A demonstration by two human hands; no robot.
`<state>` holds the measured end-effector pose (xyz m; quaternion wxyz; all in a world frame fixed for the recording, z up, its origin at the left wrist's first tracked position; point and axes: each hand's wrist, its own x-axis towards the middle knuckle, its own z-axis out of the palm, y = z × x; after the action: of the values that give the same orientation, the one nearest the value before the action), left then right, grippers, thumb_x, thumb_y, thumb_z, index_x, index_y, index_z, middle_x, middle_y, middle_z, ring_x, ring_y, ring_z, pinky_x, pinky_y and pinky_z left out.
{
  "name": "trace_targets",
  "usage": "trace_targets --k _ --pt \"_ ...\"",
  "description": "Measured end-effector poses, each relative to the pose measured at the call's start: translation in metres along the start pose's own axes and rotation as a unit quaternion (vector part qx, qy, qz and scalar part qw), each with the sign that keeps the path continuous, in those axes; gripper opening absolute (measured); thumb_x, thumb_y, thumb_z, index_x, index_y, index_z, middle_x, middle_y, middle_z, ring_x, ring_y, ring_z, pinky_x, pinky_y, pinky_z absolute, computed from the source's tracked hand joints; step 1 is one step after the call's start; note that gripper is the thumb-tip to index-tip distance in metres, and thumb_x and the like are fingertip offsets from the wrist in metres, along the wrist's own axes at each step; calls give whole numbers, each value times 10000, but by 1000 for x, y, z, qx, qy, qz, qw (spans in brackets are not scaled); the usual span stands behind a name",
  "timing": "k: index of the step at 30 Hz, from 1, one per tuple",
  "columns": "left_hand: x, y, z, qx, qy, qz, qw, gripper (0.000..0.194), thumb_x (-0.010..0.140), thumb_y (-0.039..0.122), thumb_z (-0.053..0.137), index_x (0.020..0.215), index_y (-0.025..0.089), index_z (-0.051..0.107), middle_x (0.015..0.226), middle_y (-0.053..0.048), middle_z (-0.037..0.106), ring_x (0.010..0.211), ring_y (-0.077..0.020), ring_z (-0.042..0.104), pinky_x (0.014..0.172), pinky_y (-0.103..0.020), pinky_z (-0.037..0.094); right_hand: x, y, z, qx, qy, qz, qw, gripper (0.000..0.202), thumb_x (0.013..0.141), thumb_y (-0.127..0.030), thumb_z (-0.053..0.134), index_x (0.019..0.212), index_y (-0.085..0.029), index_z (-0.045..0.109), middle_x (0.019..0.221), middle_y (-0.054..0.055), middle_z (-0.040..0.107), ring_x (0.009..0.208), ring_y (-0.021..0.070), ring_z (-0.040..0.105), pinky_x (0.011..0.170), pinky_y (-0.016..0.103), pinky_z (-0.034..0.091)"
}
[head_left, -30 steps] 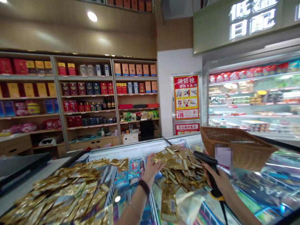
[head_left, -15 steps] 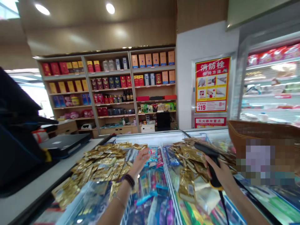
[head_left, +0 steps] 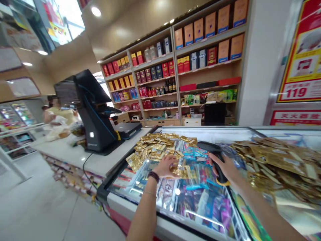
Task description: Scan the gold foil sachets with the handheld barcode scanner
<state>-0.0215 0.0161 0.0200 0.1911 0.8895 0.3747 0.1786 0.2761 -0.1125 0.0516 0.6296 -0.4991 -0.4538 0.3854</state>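
Note:
My left hand [head_left: 166, 167], with a beaded bracelet at the wrist, is closed on a gold foil packet [head_left: 182, 172] over the glass of the freezer. Its fingers curl over the packet's left end. Just behind lies a spread pile of similar gold packets [head_left: 155, 146]. In my right hand [head_left: 227, 169] is a black handheld barcode scanner [head_left: 217, 159], held above the freezer with its head pointing left. A second heap of brownish-gold packets [head_left: 281, 157] lies to the right of that hand.
Under the glass are wrapped ice creams [head_left: 200, 201] in wire baskets. A counter [head_left: 97, 164] with a black checkout terminal [head_left: 87, 113] and a flat black device [head_left: 127, 130] stands to the left. A person [head_left: 60, 112] is farther back. Shelves of boxes [head_left: 152, 72] line the wall.
The view has turned left. My left hand, outstretched and empty before, has come back and now grips a gold packet. My right hand has brought the scanner leftward, away from the right heap.

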Motion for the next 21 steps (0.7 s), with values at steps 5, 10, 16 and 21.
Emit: trace_targets --k 5,10,16,21 --pt "-5 13 3 43 38 -52 997 657 519 502 1026 1071 260 763 1392 -108 667 1401 -406 503 1179 -567 404 -9 11 5 -33 -30 21 999 669 614 -839 836 720 -200 665 598 -22 628 356 101 515 366 263 397" --pt "4 32 17 -86 139 -76 984 555 656 348 963 1126 220 697 1047 -60 756 1002 -280 701 939 -410 546 -22 16 4 -74 -30 18 997 636 678 -839 783 737 -219 652 555 -16 631 366 122 515 393 282 380" --pt "10 33 20 -261 150 4 954 349 751 112 816 1085 202 762 1132 -91 803 1080 -263 743 1006 -374 552 -34 9 9 -209 -46 -6 977 528 815 -755 669 631 -265 605 405 -7 583 382 162 527 496 315 435" --pt "9 28 13 -312 151 -2 938 355 765 64 776 1099 182 802 1178 -107 816 1105 -282 754 1035 -404 565 -42 -2 16 -279 -55 -3 959 506 757 -783 607 622 -296 581 413 9 599 406 207 558 508 356 420"
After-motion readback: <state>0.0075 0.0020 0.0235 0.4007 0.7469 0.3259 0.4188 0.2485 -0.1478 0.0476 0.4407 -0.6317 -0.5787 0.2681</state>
